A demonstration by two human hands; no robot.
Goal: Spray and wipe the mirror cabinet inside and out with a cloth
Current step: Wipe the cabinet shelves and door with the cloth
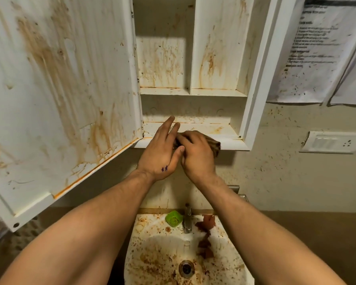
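Cloth (214, 145) lies bunched on the bottom ledge (224, 131) of the mirror cabinet (255, 89), in the curled grip of the right hand (196, 156), while the left hand (159, 150) (fingers straight) touches beside it and the stained ledge runs on rightward

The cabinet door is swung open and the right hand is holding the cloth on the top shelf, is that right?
Not the top shelf. The head view shows the cabinet door swung open and the right hand holding the brown cloth at the front edge of the bottom shelf.
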